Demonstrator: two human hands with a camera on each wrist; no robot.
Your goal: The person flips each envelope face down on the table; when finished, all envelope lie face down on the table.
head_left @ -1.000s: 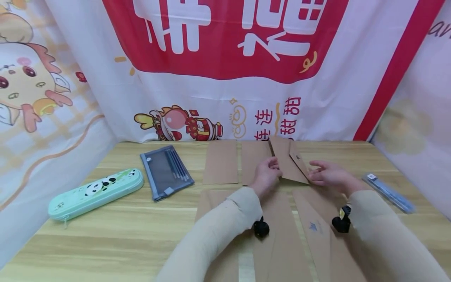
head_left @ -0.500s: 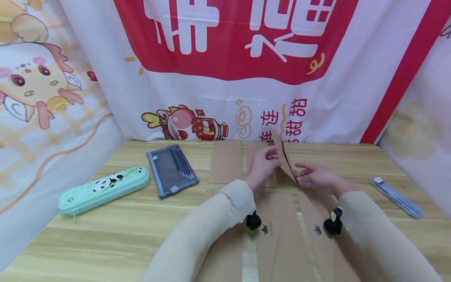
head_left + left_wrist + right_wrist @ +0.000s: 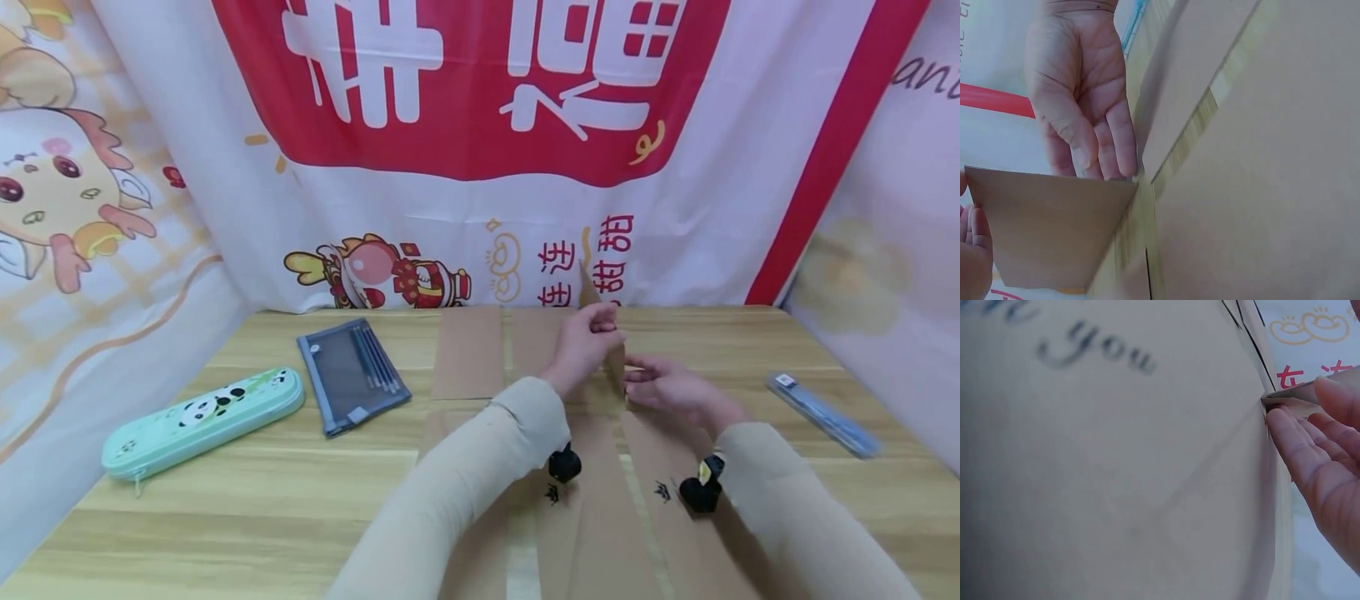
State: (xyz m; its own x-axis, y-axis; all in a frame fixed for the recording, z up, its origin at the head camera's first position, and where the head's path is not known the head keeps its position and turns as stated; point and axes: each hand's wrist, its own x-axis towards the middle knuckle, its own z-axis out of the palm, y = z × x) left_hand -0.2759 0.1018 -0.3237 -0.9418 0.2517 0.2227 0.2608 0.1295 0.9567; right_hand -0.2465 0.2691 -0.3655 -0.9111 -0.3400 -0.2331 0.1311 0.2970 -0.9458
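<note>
A brown paper envelope (image 3: 614,367) stands nearly upright above the table, seen almost edge-on in the head view. My left hand (image 3: 587,346) grips its left side, with only part of that hand (image 3: 974,250) showing at the left wrist view's edge. On the other side my right hand (image 3: 678,392) pinches the envelope low down. The left wrist view shows one plain face of the envelope (image 3: 1054,228), with the right hand (image 3: 1079,94) at its edge. The right wrist view has thumb and fingers on either side of a paper fold.
Several brown envelopes lie in rows, including one at the back (image 3: 467,354) and one in front (image 3: 600,517). To the left are a mint panda pencil case (image 3: 202,421) and a mesh zip pouch (image 3: 356,375) holding pencils. A slim blue pack (image 3: 822,414) lies at right.
The envelope has turned from its broad, flap-showing face to nearly edge-on. My left hand has moved right and up with it, and my right hand has come in to the left.
</note>
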